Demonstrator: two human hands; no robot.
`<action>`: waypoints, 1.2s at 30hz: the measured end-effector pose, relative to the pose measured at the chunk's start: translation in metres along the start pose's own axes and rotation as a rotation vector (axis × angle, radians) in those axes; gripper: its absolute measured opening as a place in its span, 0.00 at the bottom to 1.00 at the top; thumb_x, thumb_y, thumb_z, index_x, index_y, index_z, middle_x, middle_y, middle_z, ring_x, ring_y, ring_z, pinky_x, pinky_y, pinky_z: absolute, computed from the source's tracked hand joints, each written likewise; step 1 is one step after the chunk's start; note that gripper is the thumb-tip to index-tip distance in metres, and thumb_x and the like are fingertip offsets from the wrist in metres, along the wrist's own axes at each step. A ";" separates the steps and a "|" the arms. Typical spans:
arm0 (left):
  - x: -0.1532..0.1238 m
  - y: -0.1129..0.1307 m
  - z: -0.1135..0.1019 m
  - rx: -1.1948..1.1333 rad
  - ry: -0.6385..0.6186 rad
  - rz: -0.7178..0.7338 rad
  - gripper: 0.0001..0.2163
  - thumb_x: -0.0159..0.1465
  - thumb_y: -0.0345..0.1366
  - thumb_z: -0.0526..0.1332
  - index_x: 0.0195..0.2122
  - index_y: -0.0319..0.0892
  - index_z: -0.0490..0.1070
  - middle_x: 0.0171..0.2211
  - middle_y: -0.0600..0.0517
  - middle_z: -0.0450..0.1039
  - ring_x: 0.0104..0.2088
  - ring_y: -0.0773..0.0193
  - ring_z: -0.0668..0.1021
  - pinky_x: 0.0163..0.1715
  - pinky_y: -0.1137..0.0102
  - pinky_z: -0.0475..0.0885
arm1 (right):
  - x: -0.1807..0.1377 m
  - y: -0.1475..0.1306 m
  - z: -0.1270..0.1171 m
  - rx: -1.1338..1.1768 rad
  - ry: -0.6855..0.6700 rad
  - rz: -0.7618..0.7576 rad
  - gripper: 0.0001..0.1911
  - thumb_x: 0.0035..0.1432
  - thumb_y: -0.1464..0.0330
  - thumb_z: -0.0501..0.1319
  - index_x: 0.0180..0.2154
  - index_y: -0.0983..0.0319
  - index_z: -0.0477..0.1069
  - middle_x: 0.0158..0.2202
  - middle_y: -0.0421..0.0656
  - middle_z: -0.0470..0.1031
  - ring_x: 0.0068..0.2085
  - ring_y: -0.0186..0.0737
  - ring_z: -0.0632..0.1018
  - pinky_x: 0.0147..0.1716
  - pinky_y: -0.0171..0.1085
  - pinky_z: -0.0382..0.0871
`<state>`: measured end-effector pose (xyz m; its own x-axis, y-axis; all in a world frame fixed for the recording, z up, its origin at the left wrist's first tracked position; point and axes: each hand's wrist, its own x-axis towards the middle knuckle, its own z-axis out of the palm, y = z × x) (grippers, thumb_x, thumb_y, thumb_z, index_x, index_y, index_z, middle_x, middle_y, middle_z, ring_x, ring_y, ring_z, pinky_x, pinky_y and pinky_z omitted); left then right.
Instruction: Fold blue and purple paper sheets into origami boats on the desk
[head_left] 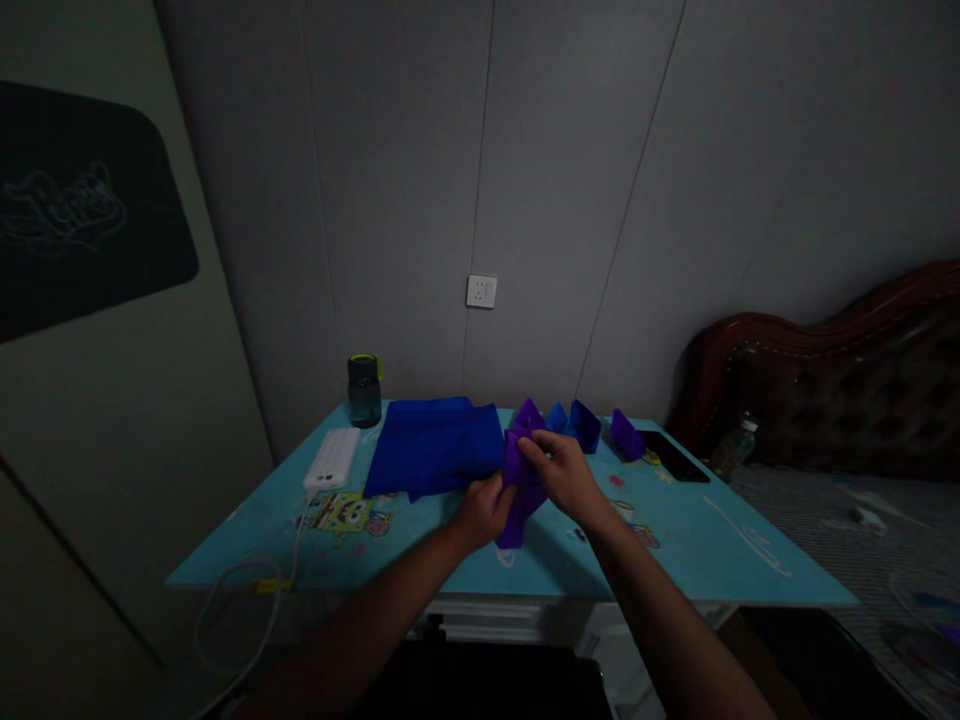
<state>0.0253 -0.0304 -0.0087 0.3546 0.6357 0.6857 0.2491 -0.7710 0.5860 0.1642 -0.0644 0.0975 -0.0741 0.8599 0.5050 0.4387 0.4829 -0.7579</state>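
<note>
A folded piece of purple paper [516,522] is held up between my two hands, over the front middle of the table. My left hand [482,511] pinches its left edge, thumb on the near side. From the right, my right hand [561,470] grips the upper part, with its thumb pressed on the paper. Behind my hands stand several folded paper boats: a purple one [529,413], a dark blue one [585,425] and, farther right, another purple one [627,436]. Sheets of blue paper [431,447] lie just left of my hands.
A white power bank [333,458] with a cable lies at the left, near a dark water bottle [364,392]. At the right rear is a black phone [673,457]. The light blue table [712,560] meets a wall with a socket [481,291]. A bed with a plastic bottle [735,448] is beyond.
</note>
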 end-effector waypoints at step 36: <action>-0.033 0.004 -0.083 -0.284 -0.426 -0.608 0.16 0.61 0.50 0.56 0.35 0.39 0.68 0.32 0.47 0.76 0.20 0.68 0.77 0.16 0.77 0.67 | -0.063 0.083 -0.027 -0.179 -0.289 0.143 0.23 0.60 0.57 0.59 0.52 0.61 0.69 0.41 0.47 0.77 0.43 0.48 0.77 0.44 0.46 0.70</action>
<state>-0.0598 -0.0509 0.0068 0.5586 0.8292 0.0194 0.2906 -0.2176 0.9318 0.2295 -0.0828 0.0135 -0.2394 0.9402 0.2422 0.6106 0.3397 -0.7154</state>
